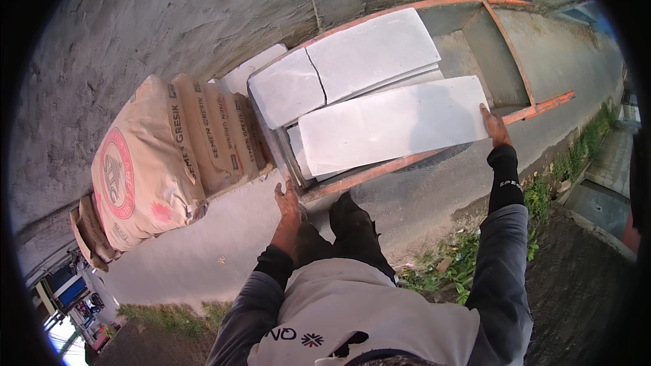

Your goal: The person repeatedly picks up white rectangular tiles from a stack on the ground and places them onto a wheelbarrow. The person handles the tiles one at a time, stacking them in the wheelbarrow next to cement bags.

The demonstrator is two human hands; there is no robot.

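Two hands grip a white concrete block over an orange handcart.
Left hand [287, 198] and right hand [496, 126] clasp the block's [393, 122] ends, fingers curled; the cart [522, 110] stands on grey pavement beside cement sacks [156, 163] and a rendered wall [169, 13].

The left hand [287, 198] grips the near end of a white slab [393, 124], and the right hand [496, 127] grips its far end, fingers on the edge. The slab lies across an orange metal cart [525, 105], on top of more white slabs [352, 61]; one beyond the grip shows a crack. Beside the left grip, stacked tan cement sacks [169, 156] lean against a grey plastered wall [169, 13]. Below the right arm grow weeds [461, 264] along the pavement.
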